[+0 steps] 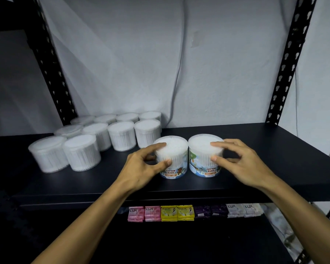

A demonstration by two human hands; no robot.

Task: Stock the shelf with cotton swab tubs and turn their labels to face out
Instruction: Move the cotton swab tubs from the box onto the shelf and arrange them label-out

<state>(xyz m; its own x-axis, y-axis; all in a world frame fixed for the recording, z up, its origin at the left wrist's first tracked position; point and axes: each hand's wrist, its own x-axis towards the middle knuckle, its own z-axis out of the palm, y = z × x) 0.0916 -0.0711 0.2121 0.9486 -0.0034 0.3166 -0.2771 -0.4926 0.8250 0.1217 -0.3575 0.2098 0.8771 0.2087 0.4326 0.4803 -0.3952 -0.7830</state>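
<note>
Tubs sit touching at the shelf [255, 149] front: your left hand [141, 168] grips the left tub [176, 159], your right hand [242, 164] the right tub [202, 155], labels seemingly facing out.

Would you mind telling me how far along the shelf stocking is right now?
Done: ten tubs stand on the shelf, though no labels show on them. In hand: the left hand and right hand each grip a front tub, labels facing out. Left: turning the ten tubs.
</note>
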